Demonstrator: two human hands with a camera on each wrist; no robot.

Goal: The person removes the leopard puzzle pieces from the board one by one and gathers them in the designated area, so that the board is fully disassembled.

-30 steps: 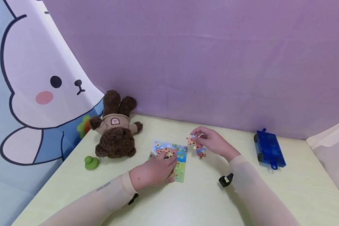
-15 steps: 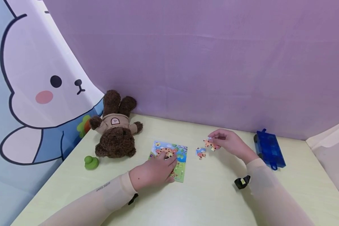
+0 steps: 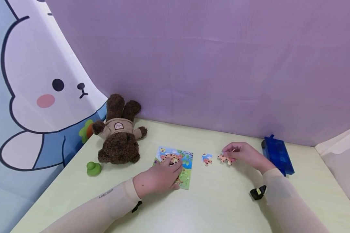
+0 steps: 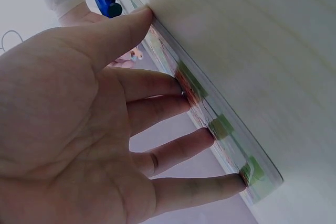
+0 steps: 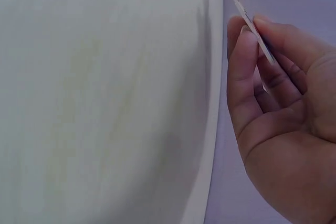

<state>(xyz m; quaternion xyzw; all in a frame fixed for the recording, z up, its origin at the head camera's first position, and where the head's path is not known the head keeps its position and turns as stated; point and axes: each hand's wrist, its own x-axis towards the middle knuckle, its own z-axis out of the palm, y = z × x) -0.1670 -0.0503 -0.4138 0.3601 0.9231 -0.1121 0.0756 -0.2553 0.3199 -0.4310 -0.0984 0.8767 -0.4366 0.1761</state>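
Observation:
A jigsaw puzzle board with a spotted cartoon animal lies mid-table in the head view. My left hand rests on it; in the left wrist view the spread fingers touch its face and the thumb is at its edge. To the right, my right hand pinches a spotted puzzle piece between thumb and fingers. In the right wrist view this puzzle piece shows edge-on, above the table. Between board and right hand, a smaller blue and orange puzzle piece lies on the table.
A brown teddy bear lies on its back at the back left, beside a small green toy duck. Behind the right hand stands a blue toy cart, partly hidden by the forearm. A purple cloth hangs along the table's back edge.
My right hand has moved right with the spotted puzzle piece, away from the board and past the smaller piece, which stays on the table. The left hand has kept its place on the board.

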